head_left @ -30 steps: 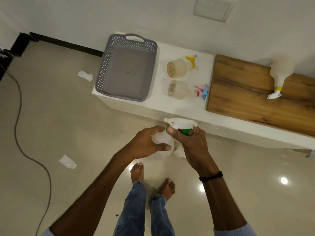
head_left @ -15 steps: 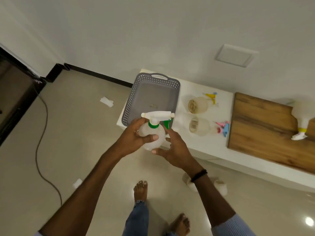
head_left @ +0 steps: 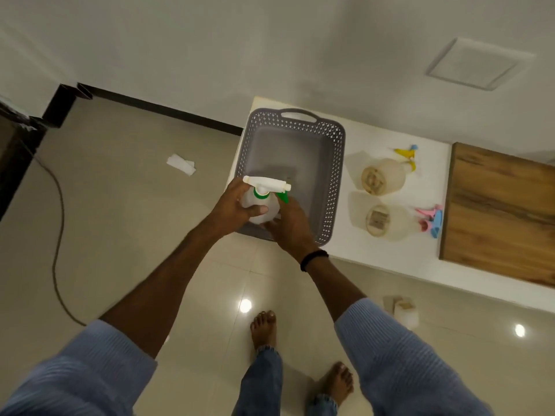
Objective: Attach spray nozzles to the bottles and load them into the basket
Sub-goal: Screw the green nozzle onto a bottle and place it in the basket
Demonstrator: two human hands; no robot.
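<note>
I hold a translucent spray bottle (head_left: 264, 207) with a white and green nozzle upright over the near left corner of the grey perforated basket (head_left: 338, 163). My left hand (head_left: 232, 207) grips its body from the left. My right hand (head_left: 289, 223) holds its lower right side. The basket has nothing else in it. Two more bottles lie on their sides on the white counter to the right: one with a yellow nozzle (head_left: 383, 175) and one with a pink and blue nozzle (head_left: 390, 222).
The white counter (head_left: 399, 265) runs right, with a wooden board (head_left: 498, 211) on it. On the tiled floor lie a white paper scrap (head_left: 181, 165), a dark cable (head_left: 58, 232) at left and slippers (head_left: 402, 310) under the counter edge. My bare feet are below.
Both hands carried the green-nozzled bottle from in front of the counter up and over the basket's near corner. My right hand moved from the nozzle down to the bottle's lower side.
</note>
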